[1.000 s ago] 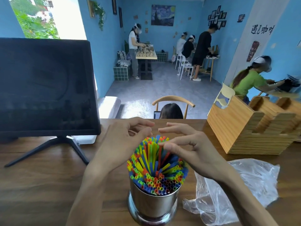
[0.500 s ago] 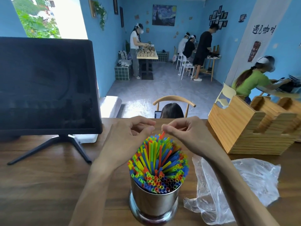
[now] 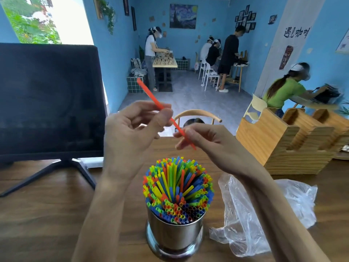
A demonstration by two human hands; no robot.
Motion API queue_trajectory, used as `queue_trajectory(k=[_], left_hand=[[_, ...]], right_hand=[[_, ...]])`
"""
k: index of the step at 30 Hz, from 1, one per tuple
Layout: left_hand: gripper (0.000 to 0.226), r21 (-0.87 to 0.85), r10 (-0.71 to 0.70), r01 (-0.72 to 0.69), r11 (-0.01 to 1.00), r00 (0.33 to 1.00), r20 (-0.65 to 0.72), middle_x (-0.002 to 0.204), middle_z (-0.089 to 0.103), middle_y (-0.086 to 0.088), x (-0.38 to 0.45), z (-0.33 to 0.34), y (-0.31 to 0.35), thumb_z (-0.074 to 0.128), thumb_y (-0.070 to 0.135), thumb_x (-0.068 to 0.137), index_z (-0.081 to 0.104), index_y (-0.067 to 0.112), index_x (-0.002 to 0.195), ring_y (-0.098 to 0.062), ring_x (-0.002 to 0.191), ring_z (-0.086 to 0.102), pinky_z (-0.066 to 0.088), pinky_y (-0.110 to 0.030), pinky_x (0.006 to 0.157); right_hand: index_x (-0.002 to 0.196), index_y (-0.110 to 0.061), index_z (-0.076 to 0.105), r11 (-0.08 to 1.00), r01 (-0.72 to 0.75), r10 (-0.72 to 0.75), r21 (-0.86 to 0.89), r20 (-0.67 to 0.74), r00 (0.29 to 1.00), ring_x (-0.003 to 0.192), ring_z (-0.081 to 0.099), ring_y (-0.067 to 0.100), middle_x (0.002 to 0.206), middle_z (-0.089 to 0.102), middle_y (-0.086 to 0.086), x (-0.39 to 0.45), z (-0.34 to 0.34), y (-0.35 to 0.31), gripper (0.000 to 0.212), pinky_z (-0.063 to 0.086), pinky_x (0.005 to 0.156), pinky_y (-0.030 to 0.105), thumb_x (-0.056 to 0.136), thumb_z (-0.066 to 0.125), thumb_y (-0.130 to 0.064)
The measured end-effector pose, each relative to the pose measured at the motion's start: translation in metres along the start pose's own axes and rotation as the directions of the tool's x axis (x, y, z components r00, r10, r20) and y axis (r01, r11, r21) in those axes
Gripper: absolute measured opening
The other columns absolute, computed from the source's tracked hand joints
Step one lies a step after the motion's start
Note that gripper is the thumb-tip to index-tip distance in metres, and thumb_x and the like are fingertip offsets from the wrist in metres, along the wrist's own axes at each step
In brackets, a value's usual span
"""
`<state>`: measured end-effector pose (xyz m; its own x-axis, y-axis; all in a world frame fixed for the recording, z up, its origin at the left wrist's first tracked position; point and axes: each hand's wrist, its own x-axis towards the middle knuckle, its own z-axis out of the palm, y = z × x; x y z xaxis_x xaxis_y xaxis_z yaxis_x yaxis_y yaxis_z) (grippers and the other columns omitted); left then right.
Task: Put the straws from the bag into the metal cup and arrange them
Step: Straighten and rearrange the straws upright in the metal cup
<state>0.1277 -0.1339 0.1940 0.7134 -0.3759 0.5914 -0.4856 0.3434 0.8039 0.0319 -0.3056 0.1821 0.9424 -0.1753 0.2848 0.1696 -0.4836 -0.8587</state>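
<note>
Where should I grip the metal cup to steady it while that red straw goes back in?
Grip the metal cup round its bare side wall, below the rim, from the left: the straws fan out over the top and the plastic bag crowds its right. That's a judgement.

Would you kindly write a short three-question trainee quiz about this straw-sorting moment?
1. True or false: the red straw stands in the metal cup with the others.
2. Which hands hold the red straw? A) left only B) right only C) both
3. Fill in: the plastic bag lies on the table to the cup's ____ side.

Key: 1. False, it is held above the cup. 2. C, the left hand and right hand each pinch it. 3. Right.
</note>
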Motion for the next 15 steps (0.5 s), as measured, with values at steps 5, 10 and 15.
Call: queue_trajectory(k=[5, 10, 15], left_hand=[[0.015, -0.006, -0.064, 0.064, 0.998, 0.997, -0.044, 0.073, 0.075, 0.004, -0.007, -0.016, -0.007, 0.084, 0.024, 0.069, 0.078, 0.024, 0.084, -0.006, 0.061, 0.064, 0.047, -0.013, 0.052], [0.017, 0.149, -0.130, 0.123, 0.981, 0.991, 0.039, 0.075, 0.077, 0.000, -0.019, -0.022, -0.019, 0.087, 0.028, 0.060, 0.081, 0.028, 0.076, -0.016, 0.069, 0.068, 0.054, -0.021, 0.065], [0.014, 0.421, -0.279, 0.178, 0.890, 0.941, 0.192, 0.070, 0.074, 0.012, -0.028, -0.009, -0.012, 0.090, 0.025, 0.069, 0.078, 0.027, 0.077, 0.000, 0.070, 0.067, 0.050, -0.016, 0.067]], right_hand=[[0.091, -0.008, 0.077, 0.972, 0.027, -0.002, 0.235, -0.108, 0.994, 0.068, 0.067, 0.015, 0.074, 0.074, 0.006, -0.010, -0.023, 0.009, 0.018, 0.049, 0.063, 0.023, 0.085, 0.071, -0.024], [0.071, -0.013, 0.079, 0.855, 0.108, 0.038, 0.506, -0.270, 0.962, 0.060, 0.069, 0.015, 0.068, 0.073, 0.004, -0.007, -0.033, 0.000, 0.017, 0.054, 0.058, 0.020, 0.061, 0.080, -0.027], [0.086, -0.023, 0.079, 0.869, 0.262, -0.091, 0.420, -0.385, 0.919, 0.073, 0.075, 0.023, 0.077, 0.074, 0.001, 0.002, -0.016, -0.006, 0.015, 0.057, 0.063, 0.026, 0.072, 0.081, -0.028]])
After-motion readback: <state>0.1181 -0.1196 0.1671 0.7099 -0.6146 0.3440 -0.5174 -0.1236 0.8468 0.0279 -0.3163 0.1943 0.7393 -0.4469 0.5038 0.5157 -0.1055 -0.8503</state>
